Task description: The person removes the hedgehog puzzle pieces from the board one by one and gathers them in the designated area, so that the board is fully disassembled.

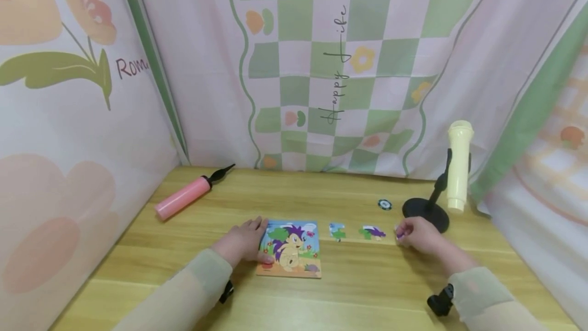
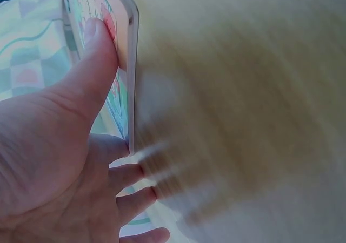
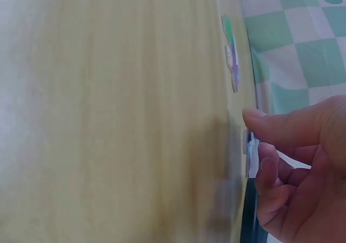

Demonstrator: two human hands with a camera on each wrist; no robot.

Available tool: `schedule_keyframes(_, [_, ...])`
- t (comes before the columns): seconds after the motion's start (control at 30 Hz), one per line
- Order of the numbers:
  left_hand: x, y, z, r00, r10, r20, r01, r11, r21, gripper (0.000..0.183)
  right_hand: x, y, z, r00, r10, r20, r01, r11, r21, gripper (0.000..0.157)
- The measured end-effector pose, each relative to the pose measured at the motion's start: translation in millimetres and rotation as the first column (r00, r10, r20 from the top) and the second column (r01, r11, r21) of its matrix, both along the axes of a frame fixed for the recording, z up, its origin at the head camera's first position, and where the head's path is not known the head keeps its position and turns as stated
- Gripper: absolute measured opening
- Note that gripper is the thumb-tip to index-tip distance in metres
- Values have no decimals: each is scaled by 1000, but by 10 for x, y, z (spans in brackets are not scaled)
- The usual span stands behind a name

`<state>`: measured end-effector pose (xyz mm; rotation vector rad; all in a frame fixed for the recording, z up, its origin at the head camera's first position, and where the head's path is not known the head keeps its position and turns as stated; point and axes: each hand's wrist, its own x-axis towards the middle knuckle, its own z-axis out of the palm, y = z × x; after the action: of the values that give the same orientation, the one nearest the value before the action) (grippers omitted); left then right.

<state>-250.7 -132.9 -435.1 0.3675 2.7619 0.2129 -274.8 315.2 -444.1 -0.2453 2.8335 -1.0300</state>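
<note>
A square jigsaw puzzle (image 1: 294, 244) with a purple-spiked hedgehog lies on the table. My left hand (image 1: 245, 239) rests at its left side. The left thumb (image 2: 100, 59) lies over the puzzle's face, while the fairly straight fingers reach down beside its edge. Over on the right, my right hand (image 1: 419, 234) pinches a small puzzle piece (image 3: 248, 143) between thumb and fingers, close to the tabletop; much of that piece is hidden. Between the hands lie a blue-and-green piece (image 1: 337, 230) and a green-and-purple part of the puzzle (image 1: 372, 232).
A cream microphone (image 1: 458, 167) stands on a black stand (image 1: 424, 213) just behind my right hand. Near it lies a dark round chip (image 1: 385, 204). At the back left is a pink hand pump (image 1: 184, 197) with a black nozzle. Patterned curtains (image 1: 317, 65) border the wooden table (image 1: 358, 290).
</note>
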Motion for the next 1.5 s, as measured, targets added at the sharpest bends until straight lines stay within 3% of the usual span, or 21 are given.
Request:
schedule_keyframes(0.27, [5,2,-4,1000,-5,3,5,1000,1,105,3,-21,-40,1000,-11,21,11,1000,25,19])
schedule_keyframes(0.5, [6,-4,14,1000,5,9,-6,1000,20,104,-104,-224,89,999,1,36,-1,1000,19,18])
schedule_keyframes(0.73, [-5,-27,-5,1000,1,4,-1,1000,13,105,-295,-821,368,990,130,-53,-129,991,21,16])
schedule_keyframes(1.0, [-19,-33,-34,1000,-18,-5,18,1000,-5,107,-330,-1710,571,974,225,-37,-226,974,-29,14])
schedule_keyframes(1.23, [-23,-27,-37,1000,-22,-17,21,1000,-14,106,-234,-2353,439,946,322,26,-322,947,-4,14])
schedule_keyframes(1.4, [-23,-32,-12,999,-31,-15,31,999,-24,104,-158,-2594,239,927,368,72,-371,928,22,18])
schedule_keyframes(1.5, [-20,-44,-1,999,-30,-14,30,999,-23,104,-120,-2690,133,929,361,85,-363,932,13,25])
